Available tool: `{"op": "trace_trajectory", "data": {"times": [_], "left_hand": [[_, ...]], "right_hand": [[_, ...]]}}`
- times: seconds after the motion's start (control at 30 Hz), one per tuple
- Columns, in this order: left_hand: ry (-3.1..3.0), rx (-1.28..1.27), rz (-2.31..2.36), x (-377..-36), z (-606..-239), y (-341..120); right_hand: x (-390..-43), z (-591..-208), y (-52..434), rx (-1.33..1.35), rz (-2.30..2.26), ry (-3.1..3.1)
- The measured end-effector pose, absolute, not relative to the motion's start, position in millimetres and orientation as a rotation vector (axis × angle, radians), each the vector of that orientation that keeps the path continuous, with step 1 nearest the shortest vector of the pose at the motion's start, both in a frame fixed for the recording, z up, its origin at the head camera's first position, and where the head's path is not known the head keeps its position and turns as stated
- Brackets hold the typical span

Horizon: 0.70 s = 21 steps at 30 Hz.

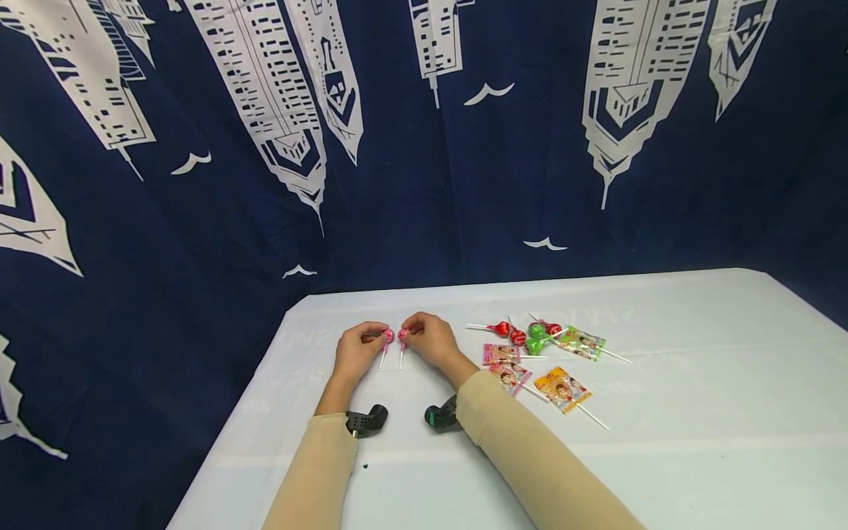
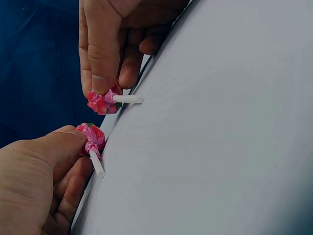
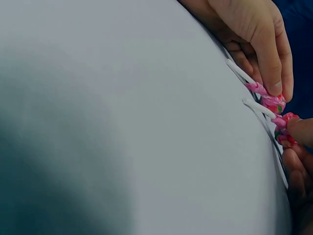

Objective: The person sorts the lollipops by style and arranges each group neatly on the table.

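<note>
Both hands are side by side at the far left part of the white table. My left hand (image 1: pixel 352 355) pinches a pink-wrapped lollipop (image 1: pixel 388 336) by its round head between thumb and fingers. A second pink lollipop (image 1: pixel 403 334) is pinched the same way in my right hand (image 1: pixel 433 342). Their white sticks point toward me, and a small gap separates the two heads. In the left wrist view, the left hand's lollipop (image 2: pixel 91 137) shows green bits on its wrapper. The right wrist view has the right hand's lollipop (image 3: pixel 283 129) partly covered by the thumb.
To the right lies a cluster of red lollipops (image 1: pixel 501 329) and green lollipops (image 1: pixel 535 330). Flat-packed lollipops lie around them: a green packet (image 1: pixel 583 343), pink packets (image 1: pixel 501 354) and an orange packet (image 1: pixel 562 389). A dark blue patterned curtain (image 1: pixel 411 221) hangs behind the table (image 1: pixel 695 412).
</note>
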State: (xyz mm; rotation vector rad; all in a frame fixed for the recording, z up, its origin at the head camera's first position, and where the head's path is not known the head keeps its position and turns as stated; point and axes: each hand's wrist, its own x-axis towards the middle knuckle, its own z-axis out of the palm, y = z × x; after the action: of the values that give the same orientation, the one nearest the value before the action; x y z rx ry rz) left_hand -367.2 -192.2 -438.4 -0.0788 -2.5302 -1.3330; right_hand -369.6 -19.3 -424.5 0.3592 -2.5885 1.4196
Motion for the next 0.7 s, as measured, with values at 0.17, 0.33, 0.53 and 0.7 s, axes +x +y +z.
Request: {"op": "trace_trajectory", "data": {"times": [0.17, 0.33, 0.53, 0.7], "left_hand": [[-2.525, -0.076, -1.333, -367.4, -439.5, -192.8], [-2.524, -0.084, -1.336, -367.6, -439.2, -192.8], [-2.513, -0.090, -1.366, -369.6, -439.8, -193.2], [-2.510, -0.080, -1.384, -369.1, -440.9, -193.5]], "right_hand": [[-368.3, -424.2, -24.3, 0.317, 1.328, -2.631], [-366.3, -421.9, -27.7, 0.268, 1.284, -2.672], [-366.2, -422.9, -29.8, 0.237, 1.257, -2.678], [-366.4, -425.9, -30.1, 0.244, 1.256, -2.661]]}}
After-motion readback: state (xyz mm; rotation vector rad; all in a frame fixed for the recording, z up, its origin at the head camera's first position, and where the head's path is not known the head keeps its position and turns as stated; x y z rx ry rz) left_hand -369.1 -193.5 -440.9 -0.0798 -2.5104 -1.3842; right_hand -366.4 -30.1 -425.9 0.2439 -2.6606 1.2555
